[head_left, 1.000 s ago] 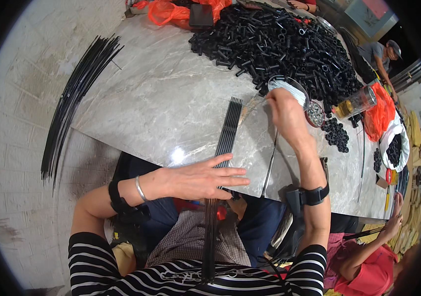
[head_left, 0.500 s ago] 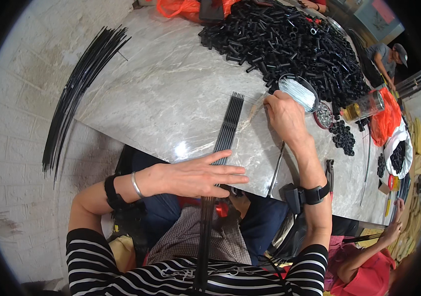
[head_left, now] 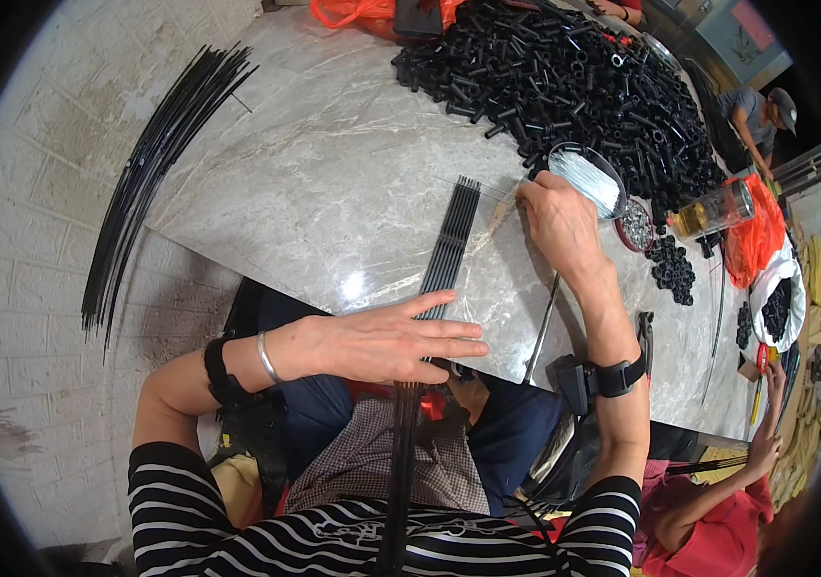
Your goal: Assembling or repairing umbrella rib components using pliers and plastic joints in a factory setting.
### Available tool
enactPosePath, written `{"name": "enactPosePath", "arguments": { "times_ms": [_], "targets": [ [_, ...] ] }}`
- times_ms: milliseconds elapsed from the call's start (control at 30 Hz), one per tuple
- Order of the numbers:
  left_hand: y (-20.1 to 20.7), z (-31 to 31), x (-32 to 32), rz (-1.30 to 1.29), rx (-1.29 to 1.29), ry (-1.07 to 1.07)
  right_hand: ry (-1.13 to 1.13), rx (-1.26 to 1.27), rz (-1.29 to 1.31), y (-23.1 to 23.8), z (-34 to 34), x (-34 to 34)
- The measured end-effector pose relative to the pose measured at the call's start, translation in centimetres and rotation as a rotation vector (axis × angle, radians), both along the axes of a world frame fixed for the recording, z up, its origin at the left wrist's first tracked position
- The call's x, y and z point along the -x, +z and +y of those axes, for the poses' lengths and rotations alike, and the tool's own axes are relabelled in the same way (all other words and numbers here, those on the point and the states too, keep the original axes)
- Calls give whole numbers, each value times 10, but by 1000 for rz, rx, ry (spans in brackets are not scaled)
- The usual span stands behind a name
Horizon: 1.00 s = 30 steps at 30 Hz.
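Not much has shifted since a second ago: the left hand (head_left: pixel 386 338) still lies flat on the row of thin black rods (head_left: pixel 449 245), and the right hand (head_left: pixel 557 223) has slid a touch up toward the small bowl (head_left: pixel 591 178) at about 1 o'clock. Only the head view here, so: the rods lie side by side on the grey marble table (head_left: pixel 314 183), running from the middle of the slab down past its near edge toward the lap at 6 o'clock. Left hand is spread open, palm down, pinning them rather than gripping. Right hand is loosely curled at the bowl's rim, fingertips hidden, so I can't tell if it's pinching anything. A big heap of short black tubes (head_left: pixel 564 87) sits at 12 to 1 o'clock, and a loose fan of long black rods (head_left: pixel 156 163) hangs off the table at 10 o'clock. My take: keep that left palm pressing evenly so the row stays aligned and nothing rolls while the right hand works.
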<state>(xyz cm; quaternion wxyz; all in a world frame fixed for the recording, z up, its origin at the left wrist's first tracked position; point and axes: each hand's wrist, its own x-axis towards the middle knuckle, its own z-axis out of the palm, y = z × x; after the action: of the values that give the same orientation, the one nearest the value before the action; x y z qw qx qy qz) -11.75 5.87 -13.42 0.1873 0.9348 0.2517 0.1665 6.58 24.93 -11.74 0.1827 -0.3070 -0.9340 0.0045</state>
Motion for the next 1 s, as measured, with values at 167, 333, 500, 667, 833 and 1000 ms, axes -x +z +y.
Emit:
{"name": "enactPosePath", "arguments": {
  "times_ms": [167,333,500,667,833,1000],
  "targets": [
    [-1,0,0,-2,23,1,4,-32,-33,-2,1,8],
    [-1,-1,0,3,20,1,-13,-26,-54,-3,2,13],
    [-2,2,-1,-4,15,-1,42,3,-62,-1,4,17],
    [0,1,0,29,-3,-4,66,17,-85,1,2,33],
    [-1,1,0,9,-4,-3,98,15,-65,0,2,42],
    [-3,1,0,-13,-8,7,151,2,-48,-1,2,45]
  ]
}}
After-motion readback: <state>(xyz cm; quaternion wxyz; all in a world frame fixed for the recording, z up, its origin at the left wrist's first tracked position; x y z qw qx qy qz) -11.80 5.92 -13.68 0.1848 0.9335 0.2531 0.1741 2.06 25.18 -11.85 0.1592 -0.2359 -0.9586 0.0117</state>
